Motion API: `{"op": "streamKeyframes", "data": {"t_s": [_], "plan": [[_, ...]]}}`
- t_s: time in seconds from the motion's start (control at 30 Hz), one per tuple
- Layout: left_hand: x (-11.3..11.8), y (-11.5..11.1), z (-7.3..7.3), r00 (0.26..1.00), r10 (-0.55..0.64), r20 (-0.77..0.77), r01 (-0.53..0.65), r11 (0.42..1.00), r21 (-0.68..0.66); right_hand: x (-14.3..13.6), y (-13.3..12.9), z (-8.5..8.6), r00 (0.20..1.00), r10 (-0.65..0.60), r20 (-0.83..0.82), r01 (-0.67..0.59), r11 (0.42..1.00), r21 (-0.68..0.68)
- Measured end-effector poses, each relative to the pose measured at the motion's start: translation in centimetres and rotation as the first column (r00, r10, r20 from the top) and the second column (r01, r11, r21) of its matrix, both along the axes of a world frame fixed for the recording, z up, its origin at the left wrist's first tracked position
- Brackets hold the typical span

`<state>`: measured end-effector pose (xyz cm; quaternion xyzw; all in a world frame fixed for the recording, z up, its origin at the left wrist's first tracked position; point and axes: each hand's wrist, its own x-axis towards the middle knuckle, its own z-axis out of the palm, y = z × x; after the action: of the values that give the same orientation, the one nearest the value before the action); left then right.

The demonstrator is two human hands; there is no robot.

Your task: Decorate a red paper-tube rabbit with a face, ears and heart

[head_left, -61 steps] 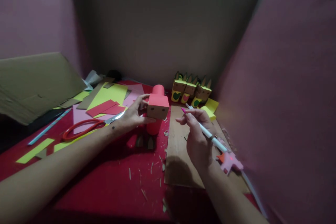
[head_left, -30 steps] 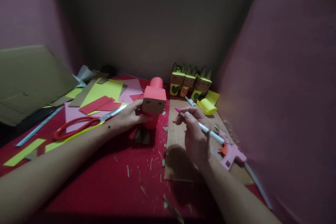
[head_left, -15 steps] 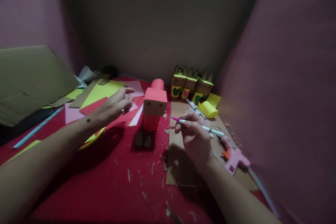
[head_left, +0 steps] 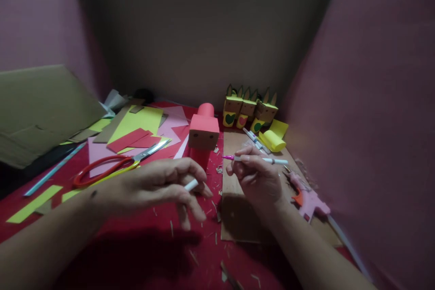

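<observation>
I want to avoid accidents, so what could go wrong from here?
The marker in the right hand has a bare pink tip, which might stain things. The left hand, holding a small white piece, might knock the red figure beyond it. The glue gun lies near the right hand; if hot, it might burn.

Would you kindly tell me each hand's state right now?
Left hand: partly open, holding what looks like a white cap.
Right hand: closed on a pink-tipped marker.
</observation>
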<state>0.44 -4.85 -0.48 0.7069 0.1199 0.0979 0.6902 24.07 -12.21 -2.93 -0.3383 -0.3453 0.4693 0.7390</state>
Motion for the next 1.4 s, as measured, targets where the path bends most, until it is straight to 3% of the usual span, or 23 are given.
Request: {"op": "streamKeyframes", "data": {"t_s": [0.1, 0.23, 0.3, 0.87, 1.03, 1.4], "plan": [[1.2, 0.2, -1.0, 0.999, -0.016, -0.040, 0.014, 0.999, -0.051, 0.1, 0.0, -0.1, 0.999, 0.046, -0.007, -0.046, 0.999, -0.002], [2.1, 0.3, -1.7, 0.993, 0.118, -0.009, -0.117, 0.981, -0.154, 0.1, -0.1, -0.2, 0.995, 0.097, 0.006, -0.097, 0.995, -0.017], [2.2, 0.3, -1.9, 0.993, 0.117, -0.008, -0.117, 0.979, -0.166, 0.0, -0.2, -0.1, 0.992, 0.128, 0.022, -0.127, 0.991, -0.038], [2.4, 0.1, -2.0, 0.987, 0.146, -0.073, -0.148, 0.988, -0.031, -0.8, -0.9, -0.8, 0.963, 0.238, 0.124, -0.223, 0.967, -0.124], [2.9, -0.5, -1.8, 0.963, 0.246, -0.107, -0.247, 0.969, 0.008, -0.9, -1.0, -2.0, 0.946, 0.270, 0.181, -0.241, 0.956, -0.164], [2.9, -1.5, -4.4, 0.964, 0.262, 0.038, -0.264, 0.962, 0.074, -2.4, -1.2, -1.5, 0.947, 0.320, 0.030, -0.313, 0.939, -0.141]]}}
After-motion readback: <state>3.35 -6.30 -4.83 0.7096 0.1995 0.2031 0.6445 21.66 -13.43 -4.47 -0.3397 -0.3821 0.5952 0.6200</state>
